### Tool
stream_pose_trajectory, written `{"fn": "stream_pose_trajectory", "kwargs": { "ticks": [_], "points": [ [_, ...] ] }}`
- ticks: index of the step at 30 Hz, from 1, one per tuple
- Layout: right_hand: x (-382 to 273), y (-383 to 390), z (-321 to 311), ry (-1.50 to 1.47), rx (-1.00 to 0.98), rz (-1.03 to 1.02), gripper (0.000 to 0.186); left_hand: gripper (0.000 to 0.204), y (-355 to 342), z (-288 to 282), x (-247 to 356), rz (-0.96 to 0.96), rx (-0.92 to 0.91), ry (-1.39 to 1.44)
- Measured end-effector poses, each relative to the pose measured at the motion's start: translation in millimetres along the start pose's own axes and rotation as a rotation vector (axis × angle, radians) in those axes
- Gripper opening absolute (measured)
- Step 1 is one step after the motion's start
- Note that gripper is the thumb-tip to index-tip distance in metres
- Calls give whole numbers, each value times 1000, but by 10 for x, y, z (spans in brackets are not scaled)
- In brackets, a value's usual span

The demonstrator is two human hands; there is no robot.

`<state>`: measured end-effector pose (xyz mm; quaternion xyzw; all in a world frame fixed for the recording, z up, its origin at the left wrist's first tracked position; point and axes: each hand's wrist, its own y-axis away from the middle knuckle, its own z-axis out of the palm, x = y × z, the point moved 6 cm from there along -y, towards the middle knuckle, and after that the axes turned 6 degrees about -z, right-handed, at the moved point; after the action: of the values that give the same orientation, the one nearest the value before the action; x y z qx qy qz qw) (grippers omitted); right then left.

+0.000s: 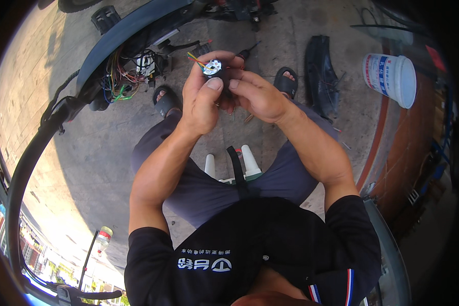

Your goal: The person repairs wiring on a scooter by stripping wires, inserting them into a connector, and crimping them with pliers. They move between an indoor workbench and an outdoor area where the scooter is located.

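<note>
A small dark cylindrical part [212, 68] with a pale metal end face and several coloured wires is held upright in front of me, between both hands. My left hand [202, 99] wraps round it, thumb pressed near its lower edge. My right hand [260, 99] is closed against its right side, fingers curled, some of them hidden. Just past my hands lies a dark tool [248, 53] with a thin shaft, partly covered. Beyond my left hand, a bundle of coloured wires and connectors [122, 76] hangs from a dark vehicle frame [48, 132].
A white bucket [403, 81] lies on its side at the right on the paved floor [86, 168], near a long black panel [317, 76]. My sandalled feet [166, 99] flank the work. A white stool [251, 164] is beneath me. A bottle [103, 239] stands at lower left.
</note>
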<state>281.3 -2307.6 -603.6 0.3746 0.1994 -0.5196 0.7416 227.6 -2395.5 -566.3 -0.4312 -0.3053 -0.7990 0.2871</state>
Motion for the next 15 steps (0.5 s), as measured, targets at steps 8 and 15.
{"fn": "stream_pose_trajectory", "kwargs": {
  "ticks": [8,15],
  "points": [
    [-84,-13,1,167,-98,-132,24,50,18,-23,16,45,36,-105],
    [-140,-2,6,310,-65,-239,22,40,17,-6,28,112,28,-122]
  ]
}}
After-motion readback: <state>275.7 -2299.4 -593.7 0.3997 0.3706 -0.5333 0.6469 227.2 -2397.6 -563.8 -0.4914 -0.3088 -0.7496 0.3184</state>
